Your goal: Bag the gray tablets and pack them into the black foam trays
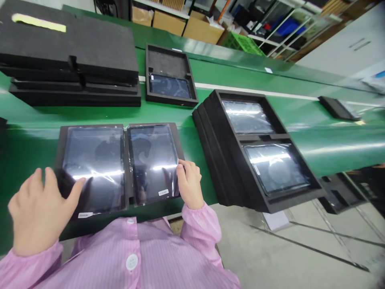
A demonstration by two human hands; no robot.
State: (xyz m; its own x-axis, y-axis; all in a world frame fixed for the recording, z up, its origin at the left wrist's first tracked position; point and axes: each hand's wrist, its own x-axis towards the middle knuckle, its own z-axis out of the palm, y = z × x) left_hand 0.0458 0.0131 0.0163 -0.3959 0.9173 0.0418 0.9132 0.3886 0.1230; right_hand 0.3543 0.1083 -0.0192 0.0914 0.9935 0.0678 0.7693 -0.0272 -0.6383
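Note:
Two dark glossy tablet screens lie side by side on a black foam tray in front of me: the left screen [96,156] and the right screen [154,160]. Both are covered with clear film, and each has a small white label near its lower edge. My left hand [42,208] has its fingers spread at the left side of the tray, with the thumb over the left screen's edge. At the opposite side, my right hand [191,182] is closed, thumb and fingers pinching the right screen's edge.
A stack of black foam trays [252,138] with two screens on top stands at right. Another foam stack [99,44] rises at back left. Between them sits a smaller tray [171,98] holding one screen. Further right, a dark tray [338,108] lies on the green conveyor belt [240,80].

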